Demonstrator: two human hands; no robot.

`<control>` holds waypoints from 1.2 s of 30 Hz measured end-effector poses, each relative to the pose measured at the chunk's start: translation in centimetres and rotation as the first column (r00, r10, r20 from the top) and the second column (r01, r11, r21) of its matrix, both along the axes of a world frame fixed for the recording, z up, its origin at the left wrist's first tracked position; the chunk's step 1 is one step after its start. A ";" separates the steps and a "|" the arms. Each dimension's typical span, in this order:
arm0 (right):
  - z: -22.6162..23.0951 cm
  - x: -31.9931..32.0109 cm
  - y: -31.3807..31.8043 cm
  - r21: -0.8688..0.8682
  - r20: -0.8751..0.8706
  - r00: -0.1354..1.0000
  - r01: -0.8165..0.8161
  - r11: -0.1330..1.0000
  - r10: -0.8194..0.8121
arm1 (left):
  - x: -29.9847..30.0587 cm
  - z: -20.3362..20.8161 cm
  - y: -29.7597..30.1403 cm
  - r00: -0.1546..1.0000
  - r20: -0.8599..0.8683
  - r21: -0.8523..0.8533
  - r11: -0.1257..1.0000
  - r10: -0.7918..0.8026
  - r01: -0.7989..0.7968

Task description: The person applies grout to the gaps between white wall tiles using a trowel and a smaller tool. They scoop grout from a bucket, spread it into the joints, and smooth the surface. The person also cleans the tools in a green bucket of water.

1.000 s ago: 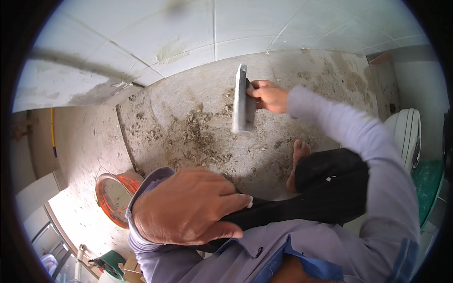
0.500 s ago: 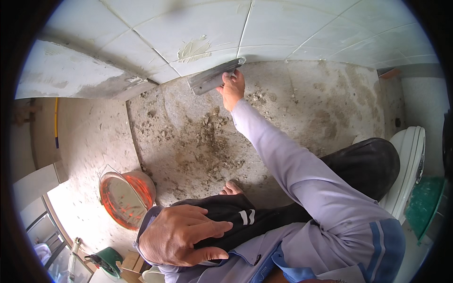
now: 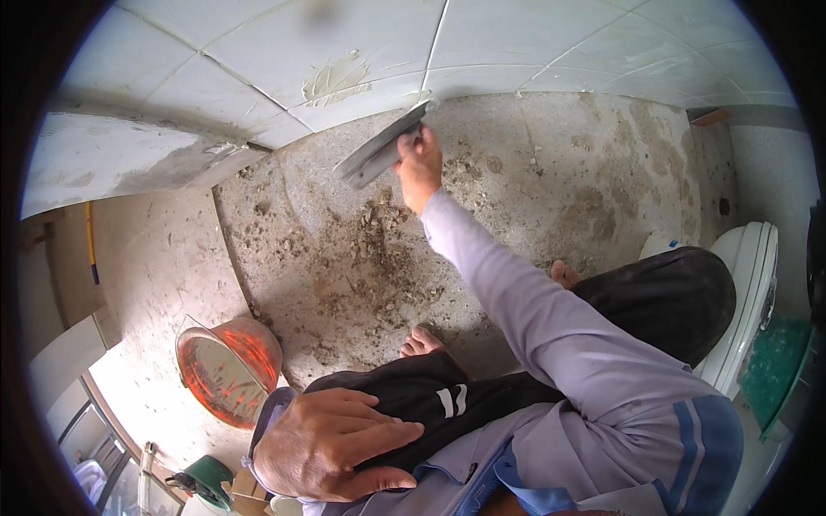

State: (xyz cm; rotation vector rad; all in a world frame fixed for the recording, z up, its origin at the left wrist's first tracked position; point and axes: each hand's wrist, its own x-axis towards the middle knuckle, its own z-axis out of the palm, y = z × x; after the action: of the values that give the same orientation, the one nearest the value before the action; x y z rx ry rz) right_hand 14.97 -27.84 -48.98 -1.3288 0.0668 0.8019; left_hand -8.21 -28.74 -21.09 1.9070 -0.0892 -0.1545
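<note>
My right hand [image 3: 420, 166] is wrapped round the handle of a grey plastering trowel [image 3: 366, 163]. The trowel is tilted, with one end up at the foot of the white tiled wall [image 3: 490, 34] and whitish paste at that end. Left of the tool, a smear of pale grout [image 3: 334, 79] covers part of a tile joint. My left hand [image 3: 340, 443] rests over my bent knee in dark trousers, its fingers stretched out and nothing in them.
An orange bucket [image 3: 268, 348] with pale mix inside stands at the left. Crumbled mortar [image 3: 379, 249] litters the concrete floor. To the right are a white toilet [image 3: 747, 284] and a green basin [image 3: 773, 370]. A low tiled ledge [image 3: 129, 159] juts out at upper left.
My right hand has drawn the trowel slightly down and left, tilting it more steeply. My left hand stays on the knee. The view has shifted slightly.
</note>
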 end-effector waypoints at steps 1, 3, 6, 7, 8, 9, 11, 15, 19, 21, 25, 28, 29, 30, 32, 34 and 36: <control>0.0 0.7 0.9 -0.055 0.034 0.999 0.015 0.998 -0.014 | -0.1 0.3 -0.1 1.000 -0.007 0.009 1.000 0.009 -0.009; -0.3 1.5 2.4 -0.062 0.022 0.998 0.060 0.996 -0.058 | -0.1 0.7 -0.2 1.000 -0.012 0.022 1.000 0.010 -0.010; -1.1 0.5 4.0 0.041 -0.081 0.997 0.009 0.999 -0.006 | -0.1 0.6 -0.2 1.000 -0.009 0.041 0.999 0.010 -0.010; -1.4 -0.3 3.7 0.055 -0.084 0.992 -0.095 0.994 0.099 | 0.0 0.6 -0.2 1.000 -0.013 0.043 0.999 0.007 -0.006; -1.7 -1.2 3.3 0.070 -0.086 0.975 -0.198 0.978 0.204 | 0.0 0.6 -0.2 1.000 -0.018 0.045 0.999 0.004 -0.004; -1.8 -2.3 2.8 0.154 -0.037 0.973 -0.220 0.963 0.228 | 0.0 0.6 -0.3 1.000 -0.025 0.047 0.999 0.006 -0.004; -0.5 -3.2 1.6 0.214 -0.028 0.966 -0.244 0.946 0.256 | -0.1 0.8 -0.4 0.999 -0.036 0.052 0.999 0.014 -0.012; 1.7 0.0 -0.6 0.093 -0.004 0.999 -0.042 0.995 0.043 | 0.2 0.0 -0.2 1.000 -0.011 0.030 1.000 -0.002 0.003; 0.0 1.7 2.0 -0.057 0.124 0.990 0.073 0.996 -0.066 | -0.1 1.0 -0.7 1.000 -0.023 0.039 0.999 0.014 -0.013; 2.5 0.0 3.0 -0.084 0.075 0.992 -0.095 0.992 0.101 | -0.4 0.8 -0.8 1.000 -0.018 0.035 0.999 0.021 -0.021; 2.5 -4.9 2.0 -0.054 0.406 0.811 -0.438 0.897 0.421 | -0.3 0.6 -0.7 1.000 -0.020 0.032 0.999 0.006 -0.006; 4.1 -3.6 0.3 0.120 0.087 0.976 -0.208 0.971 0.198 | -0.5 0.8 -0.9 1.000 -0.002 0.024 0.999 0.032 -0.031; 4.3 -2.4 0.3 -0.031 0.072 0.984 -0.164 0.986 0.165 | -0.9 0.9 -1.2 0.999 0.005 0.021 0.998 0.052 -0.052; 3.7 -1.0 0.6 0.026 0.184 0.983 -0.006 1.000 0.001 | -0.8 0.9 -1.3 0.998 0.024 0.013 0.999 0.053 -0.053; 3.6 0.5 2.7 0.041 0.309 0.944 0.110 0.993 -0.117 | -0.6 0.9 -0.9 1.000 -0.004 -0.004 1.000 0.023 -0.023; 4.5 -0.1 3.7 -0.038 -0.089 0.975 -0.206 0.978 0.202 | -0.2 1.1 -0.7 1.000 -0.015 -0.008 1.000 -0.004 0.004; 1.1 -4.6 3.4 -0.048 0.409 0.852 -0.338 0.940 0.327 | -0.1 0.9 -0.8 1.000 -0.016 -0.006 1.000 -0.009 0.009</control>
State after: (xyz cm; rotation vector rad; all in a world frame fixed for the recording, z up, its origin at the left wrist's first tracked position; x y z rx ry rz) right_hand 10.37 -24.49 -47.87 -1.4814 -0.5233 0.7889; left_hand -8.29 -29.51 -20.24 1.8990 -0.0873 -0.1751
